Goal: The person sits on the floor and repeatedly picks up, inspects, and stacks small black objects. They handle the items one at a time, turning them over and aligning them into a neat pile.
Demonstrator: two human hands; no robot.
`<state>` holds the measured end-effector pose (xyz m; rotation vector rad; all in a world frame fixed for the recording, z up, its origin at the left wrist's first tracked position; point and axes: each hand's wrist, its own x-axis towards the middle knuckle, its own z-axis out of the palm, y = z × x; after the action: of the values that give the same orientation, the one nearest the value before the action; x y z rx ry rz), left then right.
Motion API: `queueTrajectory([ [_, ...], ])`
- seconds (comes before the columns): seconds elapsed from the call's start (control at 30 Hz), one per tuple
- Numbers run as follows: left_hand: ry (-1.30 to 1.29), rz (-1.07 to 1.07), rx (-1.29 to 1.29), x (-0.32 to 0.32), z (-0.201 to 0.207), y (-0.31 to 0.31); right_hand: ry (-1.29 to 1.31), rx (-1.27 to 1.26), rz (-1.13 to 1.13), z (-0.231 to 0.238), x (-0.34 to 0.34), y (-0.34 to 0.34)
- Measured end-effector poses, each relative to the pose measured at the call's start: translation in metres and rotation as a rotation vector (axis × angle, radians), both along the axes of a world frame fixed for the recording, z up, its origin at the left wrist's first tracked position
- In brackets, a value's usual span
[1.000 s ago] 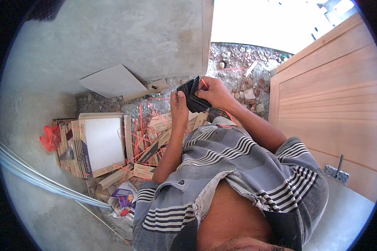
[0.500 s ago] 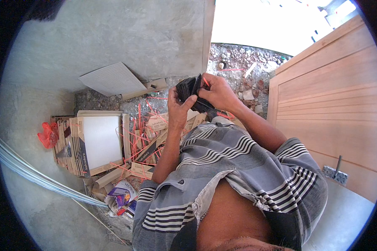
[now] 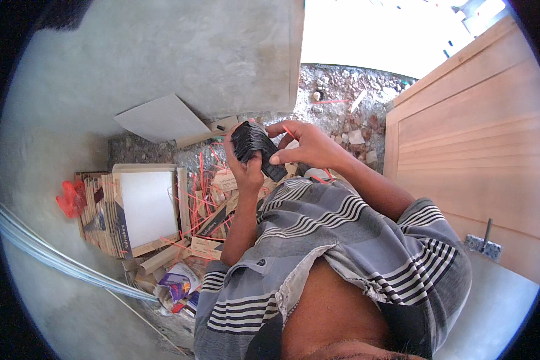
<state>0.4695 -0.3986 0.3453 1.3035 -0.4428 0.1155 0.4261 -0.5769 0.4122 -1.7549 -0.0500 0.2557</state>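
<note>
My left hand (image 3: 246,168) is wrapped round a bundle of thin black ridged pieces (image 3: 255,143), stacked close together; their exact kind I cannot make out. Beside it is my right hand (image 3: 303,146), with its thumb at the lower right edge of the bundle and its forefinger lifted apart from the thumb. A short orange strip (image 3: 288,130) sticks out between the fingers of that hand. The hidden fingers below leave its full length unseen.
White-faced tiles (image 3: 149,204) in cartons stand at the left with a red plastic bag (image 3: 71,198). Torn cardboard (image 3: 207,247) and orange straps litter the floor. A grey panel (image 3: 162,117) leans on the wall. Cables (image 3: 60,255) run along the left; a wooden door (image 3: 468,156) stands right.
The black bundle has tilted and moved slightly left in my left hand. My right hand has loosened from it, its forefinger spreading away from the thumb.
</note>
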Motion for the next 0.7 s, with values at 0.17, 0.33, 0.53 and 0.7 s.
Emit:
queueTrajectory([
  [0.17, 0.029, -0.092, -0.053, -0.012, 0.008, 0.003, -0.017, 0.165, 0.047, -0.015, -0.002, 0.009],
  [0.33, 0.030, -0.118, -0.070, -0.017, 0.000, 0.005, -0.116, -0.067, 0.053, -0.019, -0.012, 0.023],
  [0.53, 0.067, -0.225, 0.100, -0.023, 0.006, 0.026, -0.156, -0.190, 0.085, 0.000, -0.020, 0.029],
  [0.7, 0.033, -0.120, 0.327, -0.031, -0.006, 0.054, -0.147, -0.015, 0.160, 0.004, -0.022, 0.028],
])
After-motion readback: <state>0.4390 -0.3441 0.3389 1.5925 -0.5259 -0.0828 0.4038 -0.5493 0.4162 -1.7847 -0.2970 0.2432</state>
